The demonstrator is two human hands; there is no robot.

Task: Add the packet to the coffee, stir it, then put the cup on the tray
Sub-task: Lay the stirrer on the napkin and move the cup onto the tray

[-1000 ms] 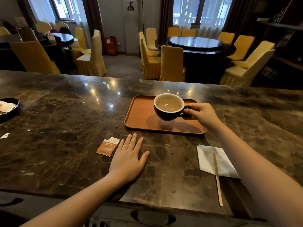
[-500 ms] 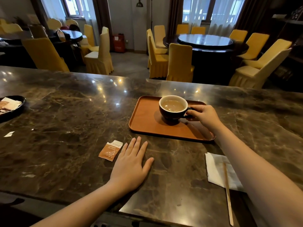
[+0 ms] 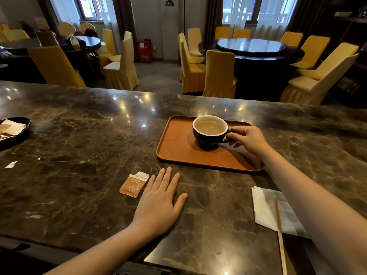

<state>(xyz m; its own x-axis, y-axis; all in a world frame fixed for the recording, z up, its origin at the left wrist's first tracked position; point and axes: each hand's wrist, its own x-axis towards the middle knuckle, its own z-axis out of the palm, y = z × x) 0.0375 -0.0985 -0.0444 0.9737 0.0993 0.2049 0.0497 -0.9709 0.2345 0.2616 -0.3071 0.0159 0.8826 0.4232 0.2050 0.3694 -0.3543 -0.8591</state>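
A dark cup [image 3: 208,136] with a white rim holds light brown coffee and stands on the orange-brown tray [image 3: 178,149] on the marble counter. My right hand [image 3: 250,140] pinches the cup's handle from the right. An orange and white packet [image 3: 134,184], torn at its top, lies flat on the counter near the tray's front left corner. My left hand [image 3: 160,201] rests flat on the counter with its fingers spread, just right of the packet. A wooden stir stick [image 3: 280,235] lies on a white napkin [image 3: 268,209] at the right, partly hidden by my right forearm.
A black dish [image 3: 18,133] with paper packets sits at the counter's left edge. Small torn paper scraps [image 3: 11,164] lie on the counter at the left. Beyond the counter stand round dark tables [image 3: 252,48] ringed by yellow-covered chairs.
My right hand has lowered the cup from above the tray onto its surface and still holds the handle. My left hand stays flat on the counter.
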